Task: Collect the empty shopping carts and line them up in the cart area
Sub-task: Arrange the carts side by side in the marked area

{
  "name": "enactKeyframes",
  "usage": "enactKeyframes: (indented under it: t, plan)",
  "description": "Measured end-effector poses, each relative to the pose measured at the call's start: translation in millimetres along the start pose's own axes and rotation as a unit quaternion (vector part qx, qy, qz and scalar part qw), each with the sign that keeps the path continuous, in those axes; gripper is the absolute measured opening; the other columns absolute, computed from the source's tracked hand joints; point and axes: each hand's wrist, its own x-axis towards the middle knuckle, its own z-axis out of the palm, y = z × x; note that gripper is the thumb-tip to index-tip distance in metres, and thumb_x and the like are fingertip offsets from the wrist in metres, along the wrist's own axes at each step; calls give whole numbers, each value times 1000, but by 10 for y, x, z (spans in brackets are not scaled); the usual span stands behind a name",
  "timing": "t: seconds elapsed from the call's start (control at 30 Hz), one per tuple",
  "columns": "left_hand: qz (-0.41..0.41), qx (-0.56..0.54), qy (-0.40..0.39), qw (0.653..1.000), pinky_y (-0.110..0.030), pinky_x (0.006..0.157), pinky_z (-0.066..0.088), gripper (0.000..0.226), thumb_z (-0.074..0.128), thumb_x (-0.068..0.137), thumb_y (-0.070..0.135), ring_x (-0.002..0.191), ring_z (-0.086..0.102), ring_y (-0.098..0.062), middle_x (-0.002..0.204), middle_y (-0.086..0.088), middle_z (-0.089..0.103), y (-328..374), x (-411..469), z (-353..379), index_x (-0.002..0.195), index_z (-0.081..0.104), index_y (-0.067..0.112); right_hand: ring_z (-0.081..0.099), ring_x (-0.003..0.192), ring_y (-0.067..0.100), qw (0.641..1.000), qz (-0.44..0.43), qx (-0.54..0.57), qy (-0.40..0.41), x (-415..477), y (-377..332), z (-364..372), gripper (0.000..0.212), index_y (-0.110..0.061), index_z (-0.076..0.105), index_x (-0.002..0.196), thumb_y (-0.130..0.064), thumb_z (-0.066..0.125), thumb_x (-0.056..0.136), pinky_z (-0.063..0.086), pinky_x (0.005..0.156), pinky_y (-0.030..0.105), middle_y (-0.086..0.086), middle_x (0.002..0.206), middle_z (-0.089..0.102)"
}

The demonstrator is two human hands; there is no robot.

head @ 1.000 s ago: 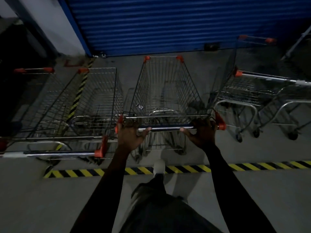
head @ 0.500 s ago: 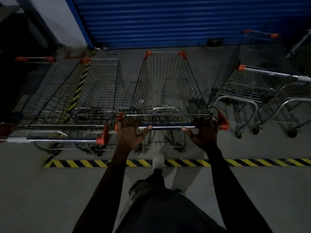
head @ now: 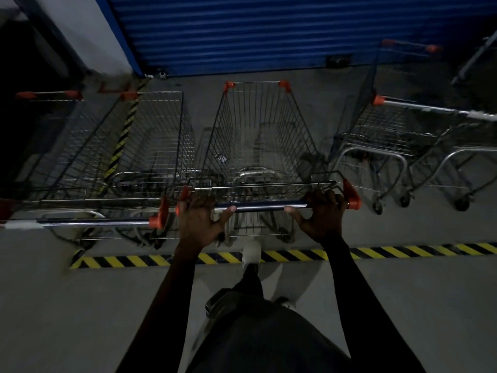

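Gripping the cart [head: 259,135] handle [head: 262,207] with left hand [head: 200,219] and right hand [head: 321,216] both wrapped around it, push straight ahead, keeping clear of the parked cart [head: 121,157] just left of the left hand.

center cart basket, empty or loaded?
Almost empty. Through the wire basket of the center cart only floor shows, apart from one small pale scrap near its left side. Both hands grip its handle.

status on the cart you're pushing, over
Left hand and right hand both gripping the handle bar. Middle cart past the striped floor line, nose toward the blue shutter. Parked carts flank both sides.
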Motion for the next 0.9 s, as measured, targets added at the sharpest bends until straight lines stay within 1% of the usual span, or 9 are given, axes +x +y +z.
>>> enactKeyframes:
  t: [0.1, 0.2, 0.3, 0.43, 0.53, 0.63, 0.77, 0.9]
  plan:
    - [-4, 6, -4, 1000, -44, 94, 39, 69, 44, 96, 75, 98, 67, -27, 89, -5, 71, 0, -19, -2, 84, 71, 13, 62, 106, 32, 1000, -4, 3, 4, -20, 3, -18, 67, -19, 70, 86, -83, 52, 85, 33, 101, 48, 0, 95, 69]
    - [-5, 2, -12, 1000, -44, 96, 39, 71, 42, 96, 76, 99, 67, -27, 90, -4, 71, 5, -39, -20, 83, 71, 13, 61, 107, 32, 1000, -1, 4, -2, -44, 6, -26, 68, -19, 71, 87, -84, 50, 85, 32, 101, 47, -1, 95, 70]
    - [-6, -3, -9, 1000, -44, 92, 40, 72, 40, 97, 77, 96, 67, -27, 88, -5, 71, 18, -53, -53, 82, 70, 13, 60, 106, 31, 1000, -3, 5, 9, -61, -14, -46, 69, -19, 71, 87, -83, 48, 87, 33, 100, 48, -1, 96, 69]
    - [2, -6, 2, 1000, -46, 94, 42, 67, 45, 96, 73, 91, 66, -28, 81, -6, 68, 38, -62, -97, 76, 66, 13, 59, 107, 31, 1000, -2, 4, -3, -72, -3, -36, 68, -19, 72, 89, -84, 48, 87, 33, 101, 48, -1, 97, 68]
    - [8, -3, -1, 1000, -47, 94, 43, 66, 49, 96, 71, 92, 66, -29, 81, -7, 68, 23, -70, -97, 78, 67, 11, 61, 107, 33, 1000, 0, -5, -3, -79, -5, -35, 67, -20, 72, 89, -83, 50, 87, 33, 100, 48, -1, 96, 68]
    - [1, 4, -12, 1000, -45, 89, 40, 73, 40, 97, 75, 95, 67, -31, 88, -8, 71, 11, -88, -86, 85, 71, 9, 59, 103, 30, 1000, -4, -4, 4, -92, -34, -51, 66, -20, 71, 87, -83, 50, 87, 34, 98, 49, -2, 93, 66]
    - [-3, 1, -14, 1000, -44, 92, 38, 72, 41, 97, 74, 100, 66, -31, 90, -7, 71, -2, -110, -85, 91, 72, 10, 60, 103, 31, 1000, -1, -4, 1, -109, -41, -64, 65, -21, 70, 87, -83, 52, 87, 35, 97, 50, -2, 93, 66]
    - [11, -17, -1, 1000, -50, 96, 44, 66, 47, 97, 73, 94, 66, -30, 79, -5, 65, -25, -128, -100, 83, 67, 12, 60, 102, 32, 1000, -7, -9, 4, -146, -79, -96, 62, -20, 69, 87, -80, 53, 88, 33, 97, 48, -1, 94, 66]
